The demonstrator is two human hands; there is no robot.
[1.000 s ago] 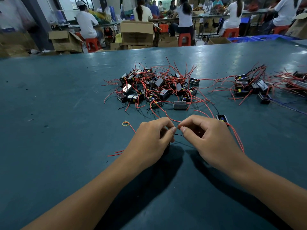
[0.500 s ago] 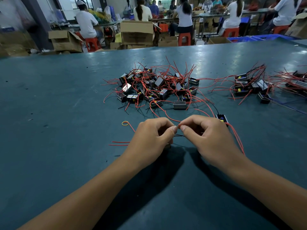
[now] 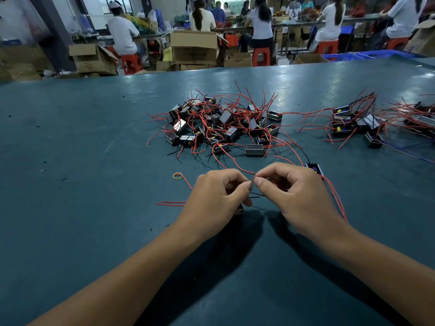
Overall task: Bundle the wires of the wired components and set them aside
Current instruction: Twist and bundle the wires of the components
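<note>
Nearest you, your left hand (image 3: 219,196) and right hand (image 3: 296,194) each pinch the red wire ends (image 3: 253,178) between them. Beyond lies the loose pile (image 3: 223,125), still unbundled; far right, a smaller cluster (image 3: 357,124) sits apart on the table (image 3: 70,161). Most work probably remains.

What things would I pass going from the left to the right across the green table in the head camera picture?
Yellow rubber band → left hand → right hand → small pile of black components with red wires near the right edge.
</note>
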